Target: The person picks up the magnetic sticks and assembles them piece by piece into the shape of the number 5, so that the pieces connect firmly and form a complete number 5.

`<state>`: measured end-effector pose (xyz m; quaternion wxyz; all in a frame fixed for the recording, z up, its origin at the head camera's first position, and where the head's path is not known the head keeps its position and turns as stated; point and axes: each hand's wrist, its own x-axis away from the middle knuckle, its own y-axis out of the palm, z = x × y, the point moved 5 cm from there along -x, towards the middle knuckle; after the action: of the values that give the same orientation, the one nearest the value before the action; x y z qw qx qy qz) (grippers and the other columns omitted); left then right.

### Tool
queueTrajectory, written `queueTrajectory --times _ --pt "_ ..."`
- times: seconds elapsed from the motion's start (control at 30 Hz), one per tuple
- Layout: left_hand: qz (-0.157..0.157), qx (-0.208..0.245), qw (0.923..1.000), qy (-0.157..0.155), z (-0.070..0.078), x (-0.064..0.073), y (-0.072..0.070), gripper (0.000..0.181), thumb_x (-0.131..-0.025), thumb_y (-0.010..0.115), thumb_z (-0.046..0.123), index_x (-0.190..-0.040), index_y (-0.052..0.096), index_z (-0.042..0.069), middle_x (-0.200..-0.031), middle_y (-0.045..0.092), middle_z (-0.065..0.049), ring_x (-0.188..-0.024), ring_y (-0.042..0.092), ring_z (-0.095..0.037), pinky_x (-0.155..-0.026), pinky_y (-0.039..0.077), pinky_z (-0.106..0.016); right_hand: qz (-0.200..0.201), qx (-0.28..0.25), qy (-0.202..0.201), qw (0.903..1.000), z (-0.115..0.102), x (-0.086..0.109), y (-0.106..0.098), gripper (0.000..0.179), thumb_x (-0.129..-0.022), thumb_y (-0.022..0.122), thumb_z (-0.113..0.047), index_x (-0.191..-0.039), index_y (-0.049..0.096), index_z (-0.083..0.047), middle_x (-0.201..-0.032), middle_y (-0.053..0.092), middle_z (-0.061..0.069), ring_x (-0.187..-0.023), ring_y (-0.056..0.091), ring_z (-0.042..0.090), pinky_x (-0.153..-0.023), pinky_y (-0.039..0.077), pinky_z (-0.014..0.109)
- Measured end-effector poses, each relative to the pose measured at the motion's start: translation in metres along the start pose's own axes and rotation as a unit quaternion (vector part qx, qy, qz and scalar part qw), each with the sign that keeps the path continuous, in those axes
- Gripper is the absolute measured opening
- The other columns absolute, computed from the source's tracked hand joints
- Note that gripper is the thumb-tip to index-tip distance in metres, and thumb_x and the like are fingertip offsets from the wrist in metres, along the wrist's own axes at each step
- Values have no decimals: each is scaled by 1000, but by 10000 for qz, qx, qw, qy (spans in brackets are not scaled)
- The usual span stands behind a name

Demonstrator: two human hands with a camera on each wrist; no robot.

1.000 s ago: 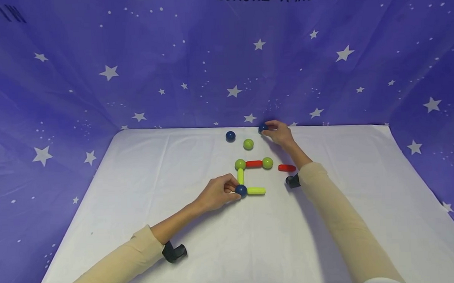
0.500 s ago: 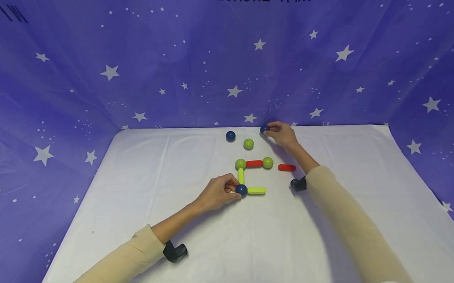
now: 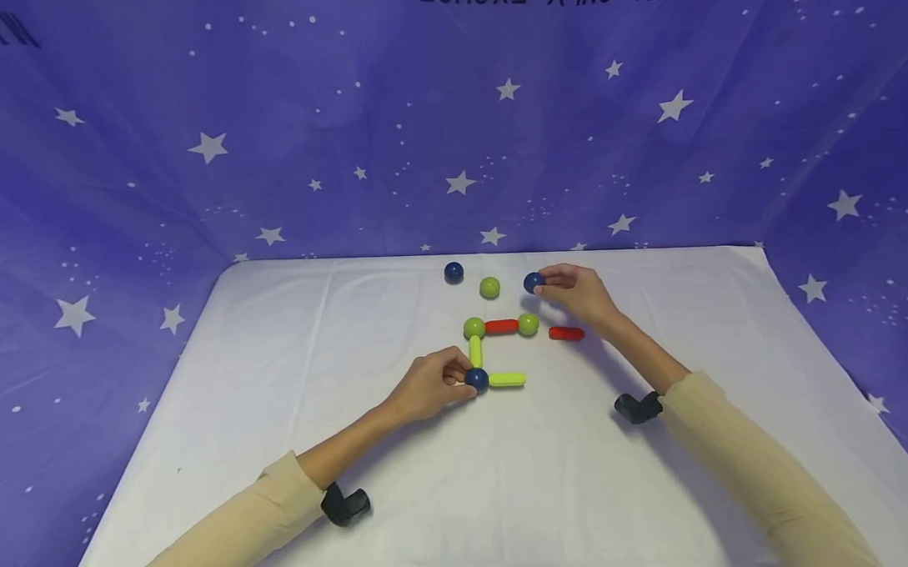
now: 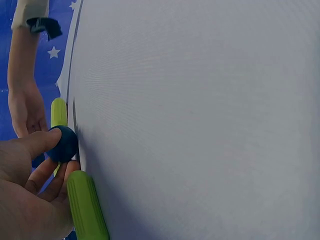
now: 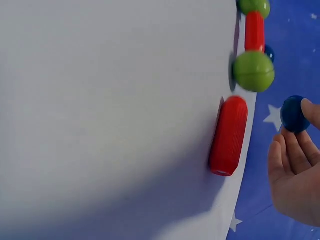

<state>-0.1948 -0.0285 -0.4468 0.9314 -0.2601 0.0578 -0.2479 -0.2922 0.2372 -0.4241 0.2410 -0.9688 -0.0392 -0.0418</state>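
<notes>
In the head view my left hand (image 3: 426,389) pinches a dark blue ball (image 3: 476,379) between thumb and fingers. From this ball a lime stick (image 3: 507,380) extends right and another lime stick (image 3: 475,350) leads up to a green ball (image 3: 474,328). A red stick (image 3: 501,326) joins that one to a second green ball (image 3: 528,323). My right hand (image 3: 584,297) holds another blue ball (image 3: 534,282) by thumb and fingertips, also seen as a blue ball (image 5: 294,114) in the right wrist view. The left wrist view has a ribbed green stick (image 4: 88,206) close below the left fingers.
A loose red stick (image 3: 567,334) lies right of the joined pieces. Toward the back are a loose green ball (image 3: 489,287) and a blue ball (image 3: 454,273). The white-covered table (image 3: 240,391) ends at a purple starry curtain (image 3: 389,136). Black mounts hang at both wrists.
My right hand has drawn its blue ball back from the far table edge, nearer to me, and the right forearm has swung outward. The left hand stays on its ball.
</notes>
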Motion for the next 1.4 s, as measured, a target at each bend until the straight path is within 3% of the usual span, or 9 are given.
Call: queueTrajectory --times 0.13,0.37,0.63,1.0,1.4 --pt "-19 11 10000 -6 0 1 0 26 -83 80 3 -105 66 3 -93 67 -1 -84 61 -11 -77 52 -25 -190 -81 31 9998 0 22 1 46 -92 75 -25 -131 62 -4 -124 65 16 -120 58 29 -105 42 41" --pt "4 -34 10000 22 0 1 0 26 -83 81 4 -105 67 3 -91 67 -1 -83 61 -10 -77 52 -25 -428 -127 42 9990 6 58 5 44 -91 76 -22 -129 63 -4 -121 67 14 -116 61 27 -92 50 30" --pt "12 15 10000 60 0 2 -1 26 -83 80 4 -105 66 3 -93 68 -3 -84 62 -12 -77 52 -26 -686 -81 238 9973 22 87 14 45 -88 79 -24 -126 65 -4 -116 69 12 -110 63 26 -98 47 40" --pt "39 19 9999 92 -1 0 0 26 -83 81 4 -104 66 3 -93 68 -2 -85 62 -12 -78 53 -26 -964 -164 63 9952 30 100 29 42 -87 80 -16 -122 65 1 -112 69 11 -105 64 24 -86 51 22" --pt "45 3 9999 122 -1 -1 1 26 -82 81 4 -103 66 3 -92 68 -1 -85 63 -12 -78 53 -26 -1042 66 158 9944 33 101 33 37 -85 81 -17 -118 69 -5 -104 71 5 -99 65 20 -84 51 27"
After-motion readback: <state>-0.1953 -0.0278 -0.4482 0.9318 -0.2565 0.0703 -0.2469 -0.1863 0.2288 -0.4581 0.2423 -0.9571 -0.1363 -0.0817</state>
